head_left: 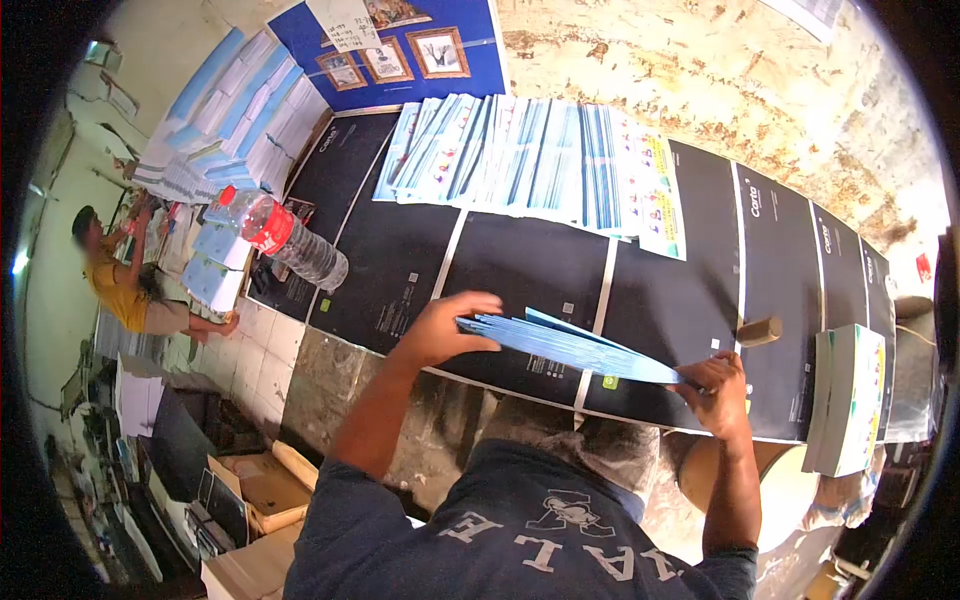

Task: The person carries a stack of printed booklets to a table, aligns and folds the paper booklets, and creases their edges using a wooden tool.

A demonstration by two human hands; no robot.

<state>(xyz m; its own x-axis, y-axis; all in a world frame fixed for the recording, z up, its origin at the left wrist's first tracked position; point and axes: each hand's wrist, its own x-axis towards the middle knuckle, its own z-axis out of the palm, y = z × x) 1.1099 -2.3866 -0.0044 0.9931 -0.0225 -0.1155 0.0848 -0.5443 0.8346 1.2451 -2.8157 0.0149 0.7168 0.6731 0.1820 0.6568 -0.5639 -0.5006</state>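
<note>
A fanned sheaf of blue sheets [575, 345] is held edge-up above the black table, spread between my two hands. My left hand [440, 328] is curled around its left end, thumb below and fingers above, slightly blurred. At the narrower right end, my right hand [718, 390] pinches the sheaf between thumb and fingers. Beyond my hands, a long row of overlapping printed booklets [530, 160] with blue and white edges lies along the back of the table. A thick stack of booklets [848, 400] with colourful covers stands at the right.
The black table [510, 265] carries a water bottle [290, 240] with a red cap and a small wooden block [758, 330]. Tall paper stacks [225, 110] rise at the far left. A person in a yellow shirt [120, 285] is beyond them. Cardboard boxes [265, 485] sit lower left.
</note>
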